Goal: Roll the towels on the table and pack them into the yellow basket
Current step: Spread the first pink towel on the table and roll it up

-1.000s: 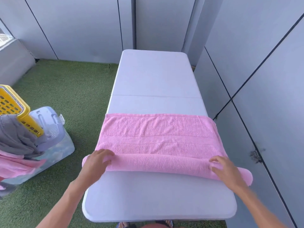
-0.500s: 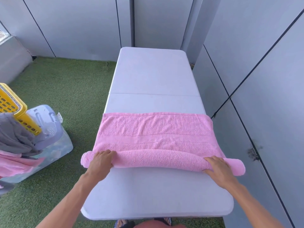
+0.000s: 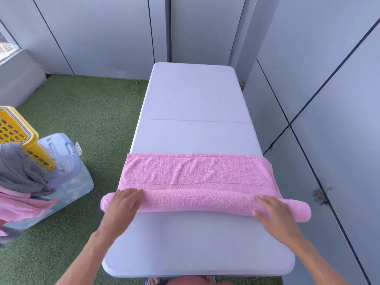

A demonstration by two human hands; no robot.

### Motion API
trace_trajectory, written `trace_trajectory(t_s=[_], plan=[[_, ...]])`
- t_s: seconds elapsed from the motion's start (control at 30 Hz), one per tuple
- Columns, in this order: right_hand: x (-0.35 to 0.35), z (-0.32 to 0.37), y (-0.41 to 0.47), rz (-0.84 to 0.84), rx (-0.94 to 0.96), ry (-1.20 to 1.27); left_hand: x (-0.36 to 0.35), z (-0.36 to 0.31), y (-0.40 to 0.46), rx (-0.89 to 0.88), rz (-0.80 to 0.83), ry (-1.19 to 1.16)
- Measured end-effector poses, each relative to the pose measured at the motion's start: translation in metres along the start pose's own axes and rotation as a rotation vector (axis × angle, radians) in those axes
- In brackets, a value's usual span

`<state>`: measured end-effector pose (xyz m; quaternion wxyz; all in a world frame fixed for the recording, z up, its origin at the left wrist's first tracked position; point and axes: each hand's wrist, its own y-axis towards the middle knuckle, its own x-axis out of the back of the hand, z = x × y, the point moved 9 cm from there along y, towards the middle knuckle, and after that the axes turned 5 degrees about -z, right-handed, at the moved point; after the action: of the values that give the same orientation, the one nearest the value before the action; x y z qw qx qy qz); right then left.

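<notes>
A pink towel (image 3: pixel 197 171) lies across the white folding table (image 3: pixel 195 95). Its near part is wound into a thick roll (image 3: pixel 195 201) that overhangs both table sides. My left hand (image 3: pixel 123 204) presses flat on the roll's left end with straight fingers. My right hand (image 3: pixel 273 210) lies flat on the roll near its right end. A strip of flat towel is left beyond the roll. The yellow basket (image 3: pixel 20 132) stands at the left edge of view, on the floor side.
A grey towel (image 3: pixel 20 171) and a pink towel (image 3: pixel 22 204) hang over a clear plastic bin with a pale lid (image 3: pixel 65 171) beside the basket. Green artificial turf (image 3: pixel 82 112) covers the floor. Grey wall panels (image 3: pixel 329 120) close in right of the table.
Both hands have pushed the roll away from me; it is thicker and less flat towel is left. My fingers have gone from curled over the roll to flat on it.
</notes>
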<state>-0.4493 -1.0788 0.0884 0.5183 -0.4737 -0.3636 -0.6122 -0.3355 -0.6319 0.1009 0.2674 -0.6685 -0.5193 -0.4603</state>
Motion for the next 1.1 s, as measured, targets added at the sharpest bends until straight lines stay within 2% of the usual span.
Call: trace_trajectory(t_s=[0.1, 0.23, 0.3, 0.47, 0.57, 0.63, 0.67, 0.73, 0.77, 0.8, 0.93, 1.1], plan=[[-0.024, -0.005, -0.018, 0.119, -0.048, -0.147, -0.031, -0.008, -0.029, -0.09, 0.047, 0.157], [-0.021, -0.001, -0.009, 0.027, -0.049, -0.177, -0.045, 0.003, -0.014, -0.023, 0.07, 0.178], [-0.015, 0.003, 0.0, 0.012, -0.043, -0.162, -0.041, 0.01, 0.004, 0.026, 0.141, 0.176], [-0.024, -0.009, -0.005, 0.275, -0.023, -0.158, -0.044, 0.018, -0.002, 0.058, 0.515, 0.135], [-0.026, -0.016, -0.007, 0.439, -0.109, 0.068, -0.042, 0.025, -0.013, 0.134, 0.694, 0.011], [-0.019, -0.013, 0.0, 0.43, -0.167, 0.259, -0.036, 0.03, -0.002, 0.173, 0.634, -0.064], [-0.011, -0.01, 0.006, 0.333, -0.179, 0.322, -0.028, 0.03, 0.006, 0.175, 0.516, -0.091], [0.003, -0.006, 0.012, 0.067, -0.141, 0.281, -0.006, 0.021, 0.014, 0.111, 0.184, -0.072], [0.003, -0.004, 0.009, -0.015, -0.1, 0.218, 0.001, 0.013, 0.008, 0.055, 0.051, -0.028], [-0.004, -0.003, 0.003, -0.03, -0.072, 0.151, -0.002, 0.005, -0.003, 0.008, -0.003, 0.019], [-0.031, -0.008, -0.01, 0.118, -0.059, -0.098, -0.036, -0.009, -0.031, -0.066, 0.049, 0.182], [-0.019, 0.007, 0.006, 0.055, 0.005, -0.207, -0.029, -0.011, -0.004, 0.009, 0.074, 0.293]])
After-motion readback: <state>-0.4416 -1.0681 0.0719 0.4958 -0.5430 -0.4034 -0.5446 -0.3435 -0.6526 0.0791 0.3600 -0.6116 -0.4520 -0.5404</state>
